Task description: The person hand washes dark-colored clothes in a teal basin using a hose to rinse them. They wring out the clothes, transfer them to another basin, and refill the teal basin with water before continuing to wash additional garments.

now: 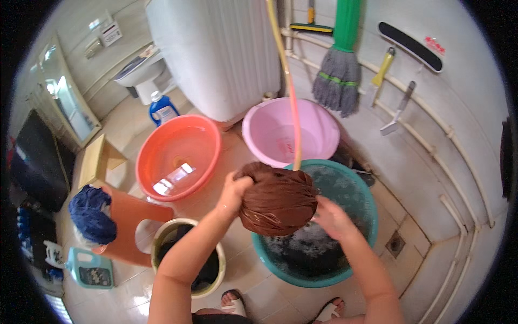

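A bundled brown wet cloth point(278, 202) hangs in front of me, above the left side of a teal basin point(372, 216). My left hand point(236, 191) is closed on the bundle's left side, gathering its folds. At the right edge, my right hand point(332, 217) holds the cloth with bent fingers, their tips partly hidden by it. The basin below contains dark, sudsy water point(329, 248). A yellowish hose point(288, 75) comes down from above, and its lower end goes out of sight near the bundle and basin.
Beyond stand a pink basin point(256, 127) and an orange basin point(141, 156), both with water. Left of my left forearm is a pale bucket point(221, 270) with dark cloth. An orange stool point(127, 216) bears blue cloth point(93, 213). A grey mop point(337, 78) hangs on the wall.
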A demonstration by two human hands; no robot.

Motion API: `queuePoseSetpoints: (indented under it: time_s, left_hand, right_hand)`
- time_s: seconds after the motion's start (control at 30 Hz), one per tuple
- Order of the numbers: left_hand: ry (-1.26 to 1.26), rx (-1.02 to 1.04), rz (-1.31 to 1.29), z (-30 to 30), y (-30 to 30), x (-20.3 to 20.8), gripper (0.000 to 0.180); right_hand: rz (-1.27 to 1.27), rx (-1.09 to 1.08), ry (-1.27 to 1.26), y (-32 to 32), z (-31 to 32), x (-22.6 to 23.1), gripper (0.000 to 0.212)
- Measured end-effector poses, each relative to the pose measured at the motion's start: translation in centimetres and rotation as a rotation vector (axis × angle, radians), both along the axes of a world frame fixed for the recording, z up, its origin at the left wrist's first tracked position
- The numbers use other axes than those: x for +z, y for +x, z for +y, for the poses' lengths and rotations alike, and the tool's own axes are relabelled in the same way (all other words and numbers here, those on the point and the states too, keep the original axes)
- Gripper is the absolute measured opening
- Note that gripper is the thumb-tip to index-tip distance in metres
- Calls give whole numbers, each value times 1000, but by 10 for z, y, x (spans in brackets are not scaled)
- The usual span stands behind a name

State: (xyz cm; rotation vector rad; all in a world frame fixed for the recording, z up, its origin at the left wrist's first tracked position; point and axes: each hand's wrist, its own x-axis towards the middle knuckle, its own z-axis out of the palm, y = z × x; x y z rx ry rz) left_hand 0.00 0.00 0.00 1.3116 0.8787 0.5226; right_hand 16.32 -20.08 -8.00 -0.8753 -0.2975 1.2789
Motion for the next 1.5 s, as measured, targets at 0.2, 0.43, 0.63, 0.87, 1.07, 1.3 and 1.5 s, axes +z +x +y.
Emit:
queuePoseSetpoints:
  time_s: [0.2,0.43,0.63,0.87,1.07,1.3,1.5]
  left_hand:
    - [-85,179,-265,58,-96,44,33]
    - [127,-57,8,96,-203,13,45]
    - [274,-336,793,110,-275,-89,40]
    - [579,-516,1116,100,-293,-135,76]
    - [878,-490,991,89,-210,-79,61]
    - [875,-741,536,25,-91,-65,41]
    - [622,-1070,252,-41,-13,-103,57]
  right_hand:
    - [-152,-69,-188,8,-8,-5,38]
    - [-265,-58,-332,14,0,-18,29]
    - [-888,-54,-428,49,-17,-63,35]
    - [-1394,869,-1021,-12,-37,-88,102]
    - [-1549,889,-954,-17,-37,-180,54]
    - [-1574,162,-914,10,-39,-81,40]
    - [-1105,-176,-636,14,-42,-13,30]
